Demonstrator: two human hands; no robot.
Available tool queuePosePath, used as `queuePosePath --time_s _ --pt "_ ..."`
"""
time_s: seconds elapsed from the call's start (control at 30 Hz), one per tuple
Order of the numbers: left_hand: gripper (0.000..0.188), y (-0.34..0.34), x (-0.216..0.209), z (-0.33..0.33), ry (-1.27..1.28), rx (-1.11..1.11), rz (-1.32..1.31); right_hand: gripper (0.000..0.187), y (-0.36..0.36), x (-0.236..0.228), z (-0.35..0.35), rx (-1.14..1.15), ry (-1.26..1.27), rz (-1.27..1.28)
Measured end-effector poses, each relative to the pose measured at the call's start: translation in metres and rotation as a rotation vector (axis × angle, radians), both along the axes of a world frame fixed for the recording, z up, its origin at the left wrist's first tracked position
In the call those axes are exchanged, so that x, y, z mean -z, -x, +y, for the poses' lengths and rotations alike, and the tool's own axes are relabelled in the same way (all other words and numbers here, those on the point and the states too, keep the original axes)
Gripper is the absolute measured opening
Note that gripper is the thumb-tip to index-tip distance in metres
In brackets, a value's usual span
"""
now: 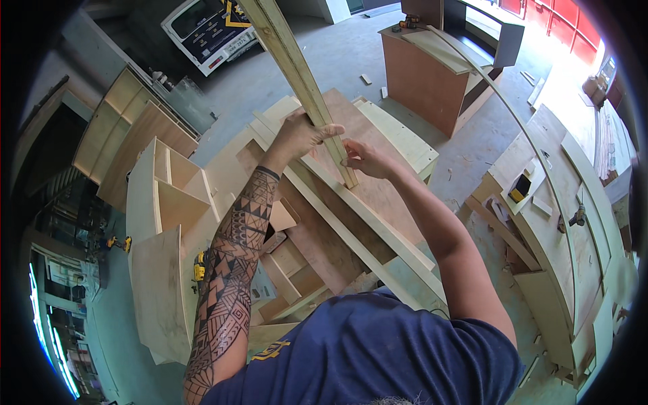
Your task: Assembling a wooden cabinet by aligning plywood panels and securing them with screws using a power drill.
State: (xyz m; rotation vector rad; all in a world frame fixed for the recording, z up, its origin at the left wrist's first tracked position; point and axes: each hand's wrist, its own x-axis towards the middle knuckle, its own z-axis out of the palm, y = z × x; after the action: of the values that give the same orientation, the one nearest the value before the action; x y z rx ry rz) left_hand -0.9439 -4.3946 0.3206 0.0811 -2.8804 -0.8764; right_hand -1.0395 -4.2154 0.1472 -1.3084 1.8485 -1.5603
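A long wooden plank (pixel 293 64) stands tilted up in front of me, running from the top edge down to its lower end over a brown plywood sheet. My left hand (pixel 305 137) is wrapped around it, thumb across its face. Close by on the right, my right hand (pixel 366 159) has its fingers bent and drawn together against the plank's right edge; whatever is between them is too small to make out. Below both hands, long pale wooden strips (pixel 378 229) lie diagonally across the plywood work surface (pixel 391 200).
Open-fronted plywood cabinets (pixel 179 202) stand at the left. A yellow power tool (pixel 199 265) sits beside my left forearm. At the right, a bench (pixel 540 229) carries a drill (pixel 577 216) and offcuts. A brown cabinet (pixel 422 77) and a white van (pixel 209 40) are farther back.
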Motion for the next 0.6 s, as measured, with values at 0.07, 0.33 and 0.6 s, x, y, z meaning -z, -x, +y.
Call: queuePosePath --time_s 0.07,0.33,0.6 --pt "0.05 -0.006 -0.003 0.001 -0.01 0.01 -0.028 0.045 -0.006 -0.007 0.003 0.012 -0.018 0.046" --pt "0.041 0.005 0.004 -0.005 -0.033 0.102 -0.061 0.044 0.011 0.006 -0.002 -0.021 -0.003 0.021" --pt "0.059 0.002 0.012 -0.009 -0.047 0.08 -0.083 0.039 0.004 0.009 -0.003 -0.045 -0.054 0.034"
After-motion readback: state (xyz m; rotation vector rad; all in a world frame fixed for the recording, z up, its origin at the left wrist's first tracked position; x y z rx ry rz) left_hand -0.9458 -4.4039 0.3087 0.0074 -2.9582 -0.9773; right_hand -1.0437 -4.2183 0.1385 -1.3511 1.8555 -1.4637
